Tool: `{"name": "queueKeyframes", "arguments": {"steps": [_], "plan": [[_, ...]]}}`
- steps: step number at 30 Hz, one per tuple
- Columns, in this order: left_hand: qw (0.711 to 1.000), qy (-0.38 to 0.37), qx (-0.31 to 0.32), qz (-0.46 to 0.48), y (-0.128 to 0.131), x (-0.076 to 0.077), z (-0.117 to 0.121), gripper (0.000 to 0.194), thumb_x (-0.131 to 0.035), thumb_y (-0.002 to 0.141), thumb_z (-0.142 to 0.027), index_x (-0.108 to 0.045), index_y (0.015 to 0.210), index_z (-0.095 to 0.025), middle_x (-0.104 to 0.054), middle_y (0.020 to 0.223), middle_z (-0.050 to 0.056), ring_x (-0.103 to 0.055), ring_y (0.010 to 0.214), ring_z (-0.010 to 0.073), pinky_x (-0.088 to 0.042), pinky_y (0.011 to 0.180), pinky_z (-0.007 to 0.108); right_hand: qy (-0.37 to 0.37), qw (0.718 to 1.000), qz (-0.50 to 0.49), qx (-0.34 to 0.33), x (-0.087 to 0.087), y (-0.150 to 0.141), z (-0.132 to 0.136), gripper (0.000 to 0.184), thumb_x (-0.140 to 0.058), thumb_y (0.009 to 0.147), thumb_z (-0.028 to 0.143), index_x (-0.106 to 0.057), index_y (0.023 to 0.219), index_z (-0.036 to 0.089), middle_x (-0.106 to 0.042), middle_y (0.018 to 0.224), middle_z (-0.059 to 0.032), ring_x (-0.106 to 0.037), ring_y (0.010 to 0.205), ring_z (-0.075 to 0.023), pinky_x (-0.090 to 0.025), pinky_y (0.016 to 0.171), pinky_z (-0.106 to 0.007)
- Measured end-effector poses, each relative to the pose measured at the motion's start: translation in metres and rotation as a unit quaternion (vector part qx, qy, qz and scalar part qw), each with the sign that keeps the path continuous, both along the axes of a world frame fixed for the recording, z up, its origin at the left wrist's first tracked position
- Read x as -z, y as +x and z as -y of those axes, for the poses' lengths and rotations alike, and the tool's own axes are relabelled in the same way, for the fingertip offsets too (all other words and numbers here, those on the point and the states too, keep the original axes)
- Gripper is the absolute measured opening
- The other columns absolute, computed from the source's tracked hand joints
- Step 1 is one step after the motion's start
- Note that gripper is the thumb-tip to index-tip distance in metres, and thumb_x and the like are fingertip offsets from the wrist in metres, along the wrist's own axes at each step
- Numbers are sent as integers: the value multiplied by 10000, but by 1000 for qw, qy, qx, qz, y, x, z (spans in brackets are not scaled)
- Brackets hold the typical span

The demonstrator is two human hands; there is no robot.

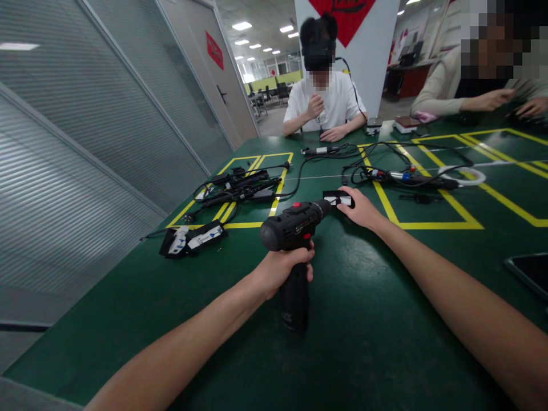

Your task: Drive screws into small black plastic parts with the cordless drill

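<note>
My left hand (280, 268) is wrapped round the grip of a black cordless drill (295, 225) with a red trigger and a red button on top. The drill points away from me and to the right. Its chuck end is close to a small black box (330, 194) with a white inside, lying on the green table (342, 331). My right hand (357, 206) grips the right side of that box between thumb and fingers. What the drill tip touches, if anything, is too small to tell.
On the left lie several black power adapters and cables (244, 185) and black-and-white pieces (192, 237). More tools with cords (402, 177), a white ring (464, 176) and yellow tape (428, 226) are to the right. A dark phone-like device (531, 271) lies near the right edge. Two people (323, 108) sit across.
</note>
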State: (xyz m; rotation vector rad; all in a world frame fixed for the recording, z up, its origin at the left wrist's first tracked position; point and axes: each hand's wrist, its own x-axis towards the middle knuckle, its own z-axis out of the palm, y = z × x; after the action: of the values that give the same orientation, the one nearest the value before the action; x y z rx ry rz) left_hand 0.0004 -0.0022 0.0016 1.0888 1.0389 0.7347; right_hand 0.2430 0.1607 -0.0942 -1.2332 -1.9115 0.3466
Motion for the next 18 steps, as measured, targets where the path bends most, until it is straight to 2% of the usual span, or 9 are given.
{"name": "queueKeyframes", "arguments": {"steps": [12,18], "plan": [[1000,-2,7,-8,0,-1,0,189,-580,764,-244,-550,928,-155,-549,566,-6,-547,519,118,-407,537,224,-7,1000,3,2,-3,0,2,493,-608,789,308,-512,1266,236,-549,1223,-95,-557,1106,-282,-422,975,-448],[1000,-4,-2,-1,0,-1,-1,194,-589,751,-233,-554,919,-144,-541,604,-8,-553,518,115,-408,532,227,-7,1000,1,2,-3,0,2,494,-610,786,300,-512,1267,240,-550,1218,-93,-562,1097,-279,-426,972,-445]]}}
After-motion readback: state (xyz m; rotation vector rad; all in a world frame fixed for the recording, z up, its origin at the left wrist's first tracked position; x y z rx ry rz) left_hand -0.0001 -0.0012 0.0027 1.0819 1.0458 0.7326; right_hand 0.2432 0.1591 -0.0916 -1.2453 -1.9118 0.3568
